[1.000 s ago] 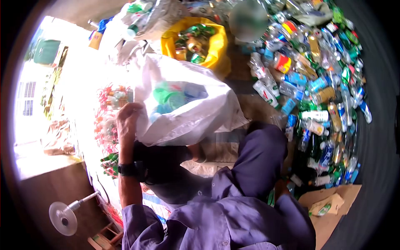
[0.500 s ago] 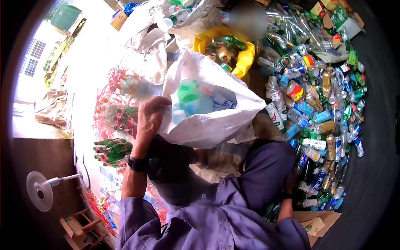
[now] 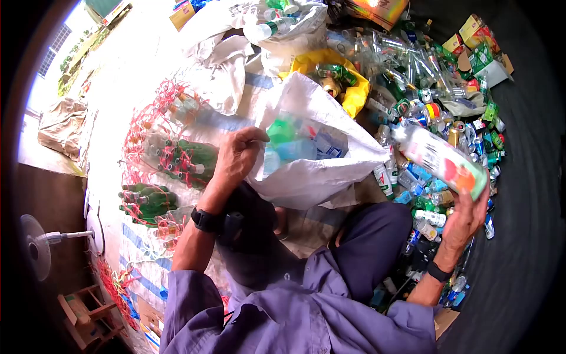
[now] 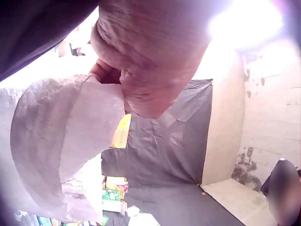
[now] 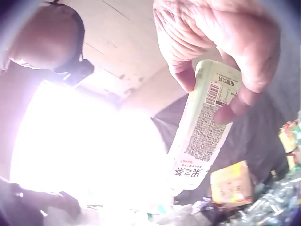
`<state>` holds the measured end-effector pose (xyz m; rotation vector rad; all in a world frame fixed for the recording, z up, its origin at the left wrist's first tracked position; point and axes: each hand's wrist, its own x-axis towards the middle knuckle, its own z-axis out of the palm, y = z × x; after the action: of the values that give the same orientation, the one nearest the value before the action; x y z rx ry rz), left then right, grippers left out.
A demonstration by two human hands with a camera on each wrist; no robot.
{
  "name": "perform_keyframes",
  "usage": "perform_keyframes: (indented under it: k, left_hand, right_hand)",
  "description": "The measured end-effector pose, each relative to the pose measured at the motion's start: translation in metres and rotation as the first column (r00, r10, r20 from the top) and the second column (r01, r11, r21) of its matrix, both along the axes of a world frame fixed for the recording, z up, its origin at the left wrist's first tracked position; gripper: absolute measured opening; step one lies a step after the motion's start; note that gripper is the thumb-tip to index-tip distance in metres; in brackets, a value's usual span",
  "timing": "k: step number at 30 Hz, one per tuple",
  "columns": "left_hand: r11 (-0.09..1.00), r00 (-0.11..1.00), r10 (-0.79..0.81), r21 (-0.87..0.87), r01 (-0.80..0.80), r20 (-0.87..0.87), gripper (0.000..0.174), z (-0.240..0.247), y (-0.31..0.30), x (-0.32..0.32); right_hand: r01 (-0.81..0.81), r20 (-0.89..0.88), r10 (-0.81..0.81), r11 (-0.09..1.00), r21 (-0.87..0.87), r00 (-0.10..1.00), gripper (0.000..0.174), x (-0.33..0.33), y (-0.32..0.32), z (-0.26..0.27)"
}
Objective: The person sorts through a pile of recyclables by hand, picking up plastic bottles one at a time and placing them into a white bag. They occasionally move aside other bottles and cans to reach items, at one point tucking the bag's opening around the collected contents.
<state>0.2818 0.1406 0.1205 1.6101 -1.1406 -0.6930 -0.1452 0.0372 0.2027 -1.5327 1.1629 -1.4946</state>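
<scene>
My left hand (image 3: 237,158) pinches the left rim of a white woven sack (image 3: 306,186), whose mouth gapes to show green and blue plastic bottles (image 3: 289,141) inside. In the left wrist view the hand (image 4: 146,56) grips the sack's pale cloth (image 4: 61,127). Over the pile at the right, my right hand (image 3: 463,224) holds a labelled bottle (image 3: 442,159) by its base end, its neck pointing toward the sack. The right wrist view has the fingers of the hand (image 5: 221,52) around the bottle (image 5: 202,127), with printed text and a barcode showing.
A large pile of bottles and cans (image 3: 436,124) spreads along the right. Behind the sack stands a yellow bag (image 3: 356,97) with cans. Netted green bottles (image 3: 150,203) lie at the left, near a white fan (image 3: 38,248) and a wooden stool (image 3: 88,315).
My right hand has come up from low beside the right knee, holding the labelled bottle. The view has shifted, and the left hand keeps its hold on the sack rim.
</scene>
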Motion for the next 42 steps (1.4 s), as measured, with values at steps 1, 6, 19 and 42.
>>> perform_keyframes:
  k: [1, 6, 19, 42]
  left_hand:
    - [1.000, 0.999, 0.005, -0.009, -0.005, 0.038, 0.024, 0.000, 0.000, 0.000]
    - [0.999, 0.997, -0.012, 0.040, 0.009, 0.081, 0.028, -0.003, 0.002, 0.007]
    - [1.000, 0.994, -0.019, -0.019, 0.022, 0.109, 0.025, 0.000, 0.001, 0.005]
    - [0.994, 0.958, -0.091, 0.076, 0.073, 0.271, 0.026, -0.001, -0.005, 0.002]
  right_hand:
    - [-0.074, -0.033, 0.071, 0.994, -0.083, 0.997, 0.067, 0.021, -0.002, 0.005]
    - [-0.296, -0.094, 0.293, 0.955, -0.012, 0.951, 0.065, 0.164, 0.010, -0.001]
    - [-0.515, -0.550, 0.559, 0.819, 0.252, 0.620, 0.057, 0.242, -0.013, -0.102]
    - [-0.434, -0.784, 0.430, 0.871, 0.230, 0.448, 0.032, 0.224, -0.017, -0.097]
